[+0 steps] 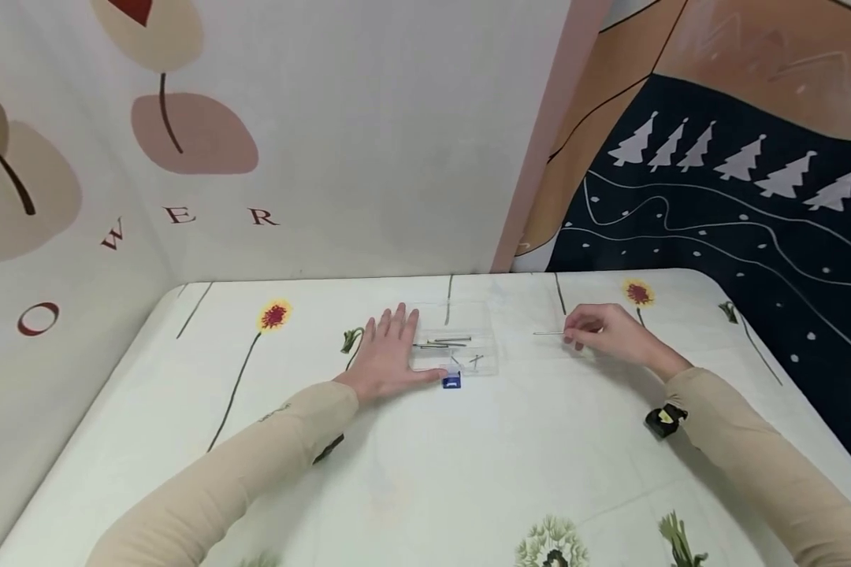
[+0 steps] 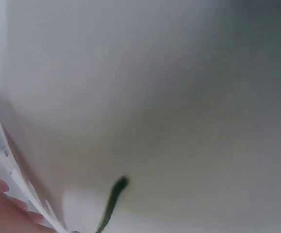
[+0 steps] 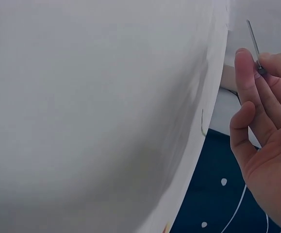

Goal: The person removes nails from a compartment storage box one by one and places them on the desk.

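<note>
Clear plastic is what the small box [image 1: 461, 342] near the middle of the bench [image 1: 425, 472] is made of, and several thin metal nails [image 1: 445, 342] are seen lying inside it, some long and laid across, some short near the front. A small blue clasp [image 1: 451, 381] is seen at the box's front edge. The left hand [image 1: 390, 354] is laid flat on the bench against the box's left side, its fingers straight and spread, with the thumb run along the front edge just beside the blue clasp; nothing is gripped by it. In the left wrist view only a blurred pale surface, a green printed stem and the edge of the hand are made out. To the right of the box, and apart from it, the right hand [image 1: 606, 331] is held low over the bench, and a single long nail [image 1: 548, 333] is pinched between thumb and fingertips, its free end pointed left toward the box. In the right wrist view the nail [image 3: 253, 41] is seen clamped at its end between the thumb and the fingertips [image 3: 247, 60], the other fingers loosely curled. The bench is covered by a white cloth printed with flowers and stems.
</note>
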A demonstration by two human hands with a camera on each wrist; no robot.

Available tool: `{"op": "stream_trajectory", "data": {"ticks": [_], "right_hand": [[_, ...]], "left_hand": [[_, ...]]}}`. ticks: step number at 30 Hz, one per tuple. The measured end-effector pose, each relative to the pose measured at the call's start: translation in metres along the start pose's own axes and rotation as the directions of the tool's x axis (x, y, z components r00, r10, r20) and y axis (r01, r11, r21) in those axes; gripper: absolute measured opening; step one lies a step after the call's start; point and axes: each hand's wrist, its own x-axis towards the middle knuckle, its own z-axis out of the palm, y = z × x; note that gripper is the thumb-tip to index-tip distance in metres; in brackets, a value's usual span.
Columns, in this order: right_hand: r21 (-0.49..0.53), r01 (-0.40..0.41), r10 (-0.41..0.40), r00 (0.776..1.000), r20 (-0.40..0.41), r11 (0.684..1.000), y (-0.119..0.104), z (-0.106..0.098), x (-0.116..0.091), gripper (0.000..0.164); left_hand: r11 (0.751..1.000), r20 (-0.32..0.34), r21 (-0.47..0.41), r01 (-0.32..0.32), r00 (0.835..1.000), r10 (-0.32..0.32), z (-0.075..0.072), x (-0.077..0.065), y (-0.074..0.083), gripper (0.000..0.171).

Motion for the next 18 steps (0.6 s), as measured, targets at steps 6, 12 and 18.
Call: {"op": "stream_trajectory", "data": {"ticks": [6,12,18], "right_hand": [[0.002,-0.002,0.002,1.0,-0.007,1.0,0.004,-0.002,-0.005,0.007],[-0.038,0.015,-0.016,0.999,-0.032,0.999,0.008,-0.004,-0.009,0.005],[-0.103,0.035,-0.041,0.998,-0.056,0.994,0.011,-0.003,-0.008,0.003]], "left_hand": [[0.992,0.013,-0.113,0.054,0.999,-0.053,-0.002,0.002,-0.002,0.118],[0.992,0.022,-0.124,0.029,0.999,-0.027,-0.004,0.006,-0.003,0.122],[0.988,0.039,-0.151,0.026,0.999,-0.02,0.001,0.007,-0.003,0.123]]}}
